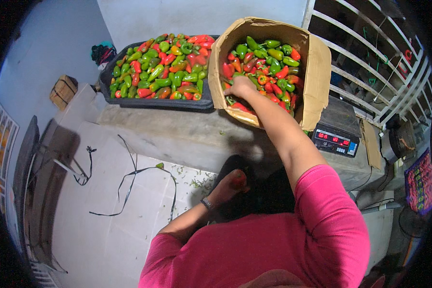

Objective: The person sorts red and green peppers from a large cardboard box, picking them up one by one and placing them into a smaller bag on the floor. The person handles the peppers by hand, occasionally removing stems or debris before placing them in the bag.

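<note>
My right hand (242, 87) reaches over the near rim of an open cardboard box (318, 79), against its left inner wall. Its fingertips are among the red and green peppers (273, 66) inside, and whether they grip one is hard to see. Low in front of my body, in shadow, my left hand (226, 188) holds a red pepper (238, 178). Left of the box, a black plastic tray (154, 103) is heaped with more red and green peppers (162, 68). Box and tray both stand on a concrete ledge (158, 120).
A digital scale (334, 142) with a lit display sits right of the box, beside white metal bars (356, 46). Black strapping (135, 172) and green scraps (199, 181) lie on the tiled floor (104, 244). A patterned cloth item (421, 181) hangs at far right.
</note>
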`<state>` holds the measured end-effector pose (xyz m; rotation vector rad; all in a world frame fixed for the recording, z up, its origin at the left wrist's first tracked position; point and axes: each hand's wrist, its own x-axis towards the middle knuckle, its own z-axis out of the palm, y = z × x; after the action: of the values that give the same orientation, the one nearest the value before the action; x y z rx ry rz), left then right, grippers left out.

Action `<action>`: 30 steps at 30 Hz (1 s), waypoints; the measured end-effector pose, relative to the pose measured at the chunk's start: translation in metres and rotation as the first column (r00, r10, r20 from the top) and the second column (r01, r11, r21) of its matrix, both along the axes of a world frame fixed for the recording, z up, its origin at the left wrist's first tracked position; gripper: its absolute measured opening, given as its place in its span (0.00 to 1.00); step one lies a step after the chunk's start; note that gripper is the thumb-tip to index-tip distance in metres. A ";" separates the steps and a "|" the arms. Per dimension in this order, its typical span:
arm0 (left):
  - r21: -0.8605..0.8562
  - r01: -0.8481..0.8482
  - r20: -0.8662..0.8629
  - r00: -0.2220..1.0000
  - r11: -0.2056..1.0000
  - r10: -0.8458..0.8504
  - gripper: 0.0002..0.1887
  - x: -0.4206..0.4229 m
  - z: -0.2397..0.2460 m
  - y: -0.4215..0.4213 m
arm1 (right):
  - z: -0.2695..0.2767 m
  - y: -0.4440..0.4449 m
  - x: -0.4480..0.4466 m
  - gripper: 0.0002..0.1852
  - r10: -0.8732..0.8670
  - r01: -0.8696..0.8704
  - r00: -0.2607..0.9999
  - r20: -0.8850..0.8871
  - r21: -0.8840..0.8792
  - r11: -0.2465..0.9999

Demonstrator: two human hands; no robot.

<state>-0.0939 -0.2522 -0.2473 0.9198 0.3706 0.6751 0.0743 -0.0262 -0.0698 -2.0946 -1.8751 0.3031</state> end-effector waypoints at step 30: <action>0.458 0.023 -0.404 0.896 0.889 0.184 0.25 0.017 0.125 -0.003 | -0.005 -0.277 0.026 0.19 0.161 -0.300 0.627 -0.762 -0.045 0.953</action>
<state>-0.0768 -0.2550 -0.1224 1.5229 0.6749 0.6398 0.0999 -0.3030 -0.0753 -1.4151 -1.5881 1.2305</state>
